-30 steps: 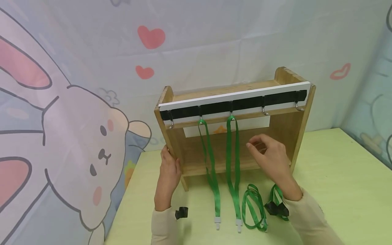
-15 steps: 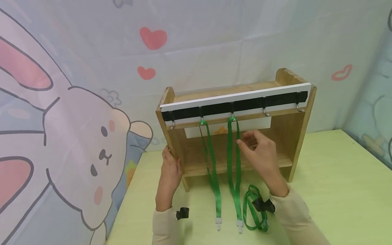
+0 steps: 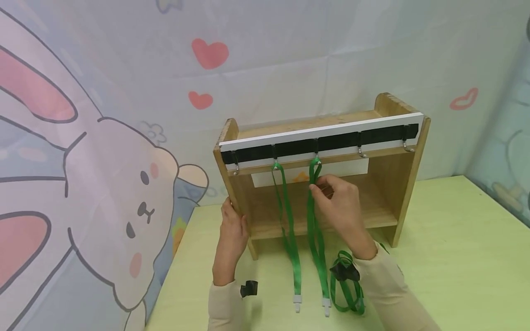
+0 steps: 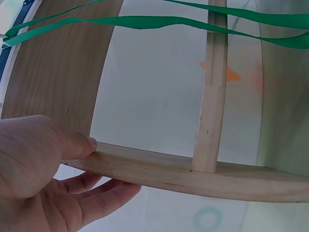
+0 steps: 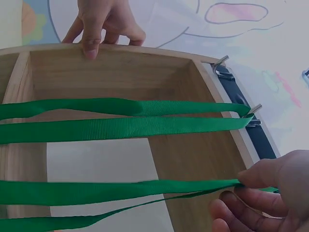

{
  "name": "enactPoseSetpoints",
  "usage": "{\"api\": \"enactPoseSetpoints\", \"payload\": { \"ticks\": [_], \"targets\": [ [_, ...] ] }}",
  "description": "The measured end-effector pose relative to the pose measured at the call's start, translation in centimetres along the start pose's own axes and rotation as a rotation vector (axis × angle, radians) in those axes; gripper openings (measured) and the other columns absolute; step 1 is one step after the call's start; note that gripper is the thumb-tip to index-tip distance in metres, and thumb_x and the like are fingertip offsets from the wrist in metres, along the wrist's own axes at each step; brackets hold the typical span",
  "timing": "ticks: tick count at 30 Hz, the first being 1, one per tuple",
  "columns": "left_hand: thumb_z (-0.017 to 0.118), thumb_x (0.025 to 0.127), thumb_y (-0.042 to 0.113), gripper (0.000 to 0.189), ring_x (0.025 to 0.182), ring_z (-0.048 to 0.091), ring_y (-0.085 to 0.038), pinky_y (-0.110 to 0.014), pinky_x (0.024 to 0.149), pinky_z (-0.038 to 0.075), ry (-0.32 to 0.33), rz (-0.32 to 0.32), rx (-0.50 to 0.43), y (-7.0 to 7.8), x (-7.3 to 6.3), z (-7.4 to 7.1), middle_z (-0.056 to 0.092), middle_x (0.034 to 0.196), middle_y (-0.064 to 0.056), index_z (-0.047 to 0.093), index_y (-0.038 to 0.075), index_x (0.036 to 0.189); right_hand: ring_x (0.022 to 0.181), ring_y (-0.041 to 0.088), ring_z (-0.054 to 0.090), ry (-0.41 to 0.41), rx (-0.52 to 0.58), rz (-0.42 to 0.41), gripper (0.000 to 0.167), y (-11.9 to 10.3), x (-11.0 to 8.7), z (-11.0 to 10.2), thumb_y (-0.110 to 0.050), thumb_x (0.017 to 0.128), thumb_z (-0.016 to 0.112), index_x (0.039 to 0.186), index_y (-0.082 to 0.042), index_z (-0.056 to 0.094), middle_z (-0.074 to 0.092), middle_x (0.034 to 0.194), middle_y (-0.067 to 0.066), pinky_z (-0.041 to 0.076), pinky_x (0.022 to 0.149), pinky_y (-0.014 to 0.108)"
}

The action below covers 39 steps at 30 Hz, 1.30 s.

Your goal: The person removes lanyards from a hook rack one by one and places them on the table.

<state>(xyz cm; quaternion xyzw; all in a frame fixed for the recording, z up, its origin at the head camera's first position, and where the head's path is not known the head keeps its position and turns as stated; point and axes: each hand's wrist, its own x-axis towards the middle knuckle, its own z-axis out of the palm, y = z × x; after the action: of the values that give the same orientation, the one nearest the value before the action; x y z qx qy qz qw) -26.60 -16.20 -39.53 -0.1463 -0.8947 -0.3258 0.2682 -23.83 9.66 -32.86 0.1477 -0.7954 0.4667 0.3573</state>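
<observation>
A small wooden shelf carries a white rail with a black strip and several metal hooks along its top front. Two green lanyards hang from hooks: the left lanyard and the middle lanyard, each ending in a white clip. My right hand pinches the middle lanyard between thumb and forefinger just below its hook; the right wrist view shows the strap at the fingertips. My left hand grips the shelf's left side panel, thumb inside and fingers outside.
A coiled green lanyard lies on the pale green table below the right wrist, partly covered by a black wrist mount. Another bit of green shows beside the right sleeve. A printed cloth backdrop hangs behind the shelf.
My right hand has moved left from in front of the shelf opening to the middle lanyard and taken hold of it, drawing its straps together. My left hand stays on the side panel.
</observation>
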Motion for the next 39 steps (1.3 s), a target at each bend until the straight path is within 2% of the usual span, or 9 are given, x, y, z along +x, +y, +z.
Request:
{"api": "enactPoseSetpoints", "payload": {
  "ticks": [8, 12, 18, 23, 28, 33, 39],
  "targets": [
    [0.054, 0.100, -0.006, 0.057, 0.106, 0.060, -0.055, -0.058, 0.083, 0.055, -0.003, -0.001, 0.005, 0.1, 0.1, -0.1, 0.036, 0.133, -0.038, 0.018, -0.014, 0.143, 0.063, 0.022, 0.064, 0.033, -0.034, -0.030, 0.004, -0.1, 0.3, -0.5, 0.000, 0.090, 0.071, 0.087, 0.003, 0.071, 0.071, 0.076, 0.010, 0.050, 0.060, 0.029],
    [0.055, 0.099, -0.006, 0.057, 0.104, 0.060, -0.056, -0.058, 0.081, 0.056, 0.000, 0.008, 0.012, 0.1, 0.0, 0.0, 0.037, 0.132, -0.038, 0.019, -0.014, 0.142, 0.063, 0.021, 0.066, 0.052, -0.026, -0.031, 0.004, -0.3, 0.1, -1.0, 0.001, 0.090, 0.069, 0.086, 0.002, 0.072, 0.071, 0.076, 0.009, 0.051, 0.060, 0.024],
    [0.054, 0.099, -0.007, 0.056, 0.101, 0.061, -0.056, -0.058, 0.079, 0.056, 0.020, 0.030, 0.023, 0.2, 0.3, 0.0, 0.036, 0.132, -0.039, 0.019, -0.015, 0.142, 0.063, 0.021, 0.066, 0.077, -0.011, -0.079, 0.004, -0.8, -0.1, -1.7, 0.004, 0.089, 0.069, 0.087, 0.002, 0.071, 0.071, 0.077, 0.009, 0.048, 0.061, 0.014],
    [0.054, 0.099, -0.007, 0.057, 0.103, 0.061, -0.056, -0.057, 0.080, 0.056, 0.008, 0.009, 0.011, 0.2, 0.2, 0.1, 0.036, 0.133, -0.039, 0.018, -0.014, 0.142, 0.063, 0.021, 0.067, 0.051, -0.028, -0.097, 0.001, -0.8, -1.1, -2.1, 0.005, 0.088, 0.071, 0.088, 0.005, 0.071, 0.070, 0.077, 0.009, 0.049, 0.061, 0.014],
    [0.053, 0.100, -0.007, 0.057, 0.103, 0.061, -0.056, -0.058, 0.081, 0.056, 0.003, 0.004, 0.011, 0.1, 0.1, 0.1, 0.035, 0.133, -0.039, 0.017, -0.014, 0.143, 0.065, 0.019, 0.067, 0.007, -0.004, -0.059, 0.003, -0.8, -2.6, -2.3, 0.006, 0.087, 0.073, 0.089, 0.004, 0.071, 0.071, 0.077, 0.007, 0.051, 0.061, 0.016],
    [0.053, 0.100, -0.007, 0.057, 0.104, 0.060, -0.056, -0.058, 0.083, 0.055, 0.005, -0.001, 0.007, 0.0, 0.2, 0.0, 0.034, 0.134, -0.039, 0.017, -0.014, 0.143, 0.066, 0.018, 0.068, -0.027, 0.032, -0.056, 0.007, -0.8, -3.6, -2.2, 0.008, 0.087, 0.073, 0.088, 0.001, 0.072, 0.071, 0.078, 0.004, 0.053, 0.061, 0.018],
    [0.053, 0.100, -0.007, 0.057, 0.105, 0.060, -0.057, -0.058, 0.081, 0.056, 0.004, -0.001, -0.003, 0.0, 0.1, 0.2, 0.035, 0.134, -0.039, 0.017, -0.013, 0.144, 0.067, 0.017, 0.068, -0.063, 0.041, -0.017, 0.005, -0.4, -4.8, -1.8, 0.005, 0.087, 0.074, 0.089, 0.002, 0.072, 0.072, 0.079, 0.004, 0.056, 0.062, 0.023]
  ]
}}
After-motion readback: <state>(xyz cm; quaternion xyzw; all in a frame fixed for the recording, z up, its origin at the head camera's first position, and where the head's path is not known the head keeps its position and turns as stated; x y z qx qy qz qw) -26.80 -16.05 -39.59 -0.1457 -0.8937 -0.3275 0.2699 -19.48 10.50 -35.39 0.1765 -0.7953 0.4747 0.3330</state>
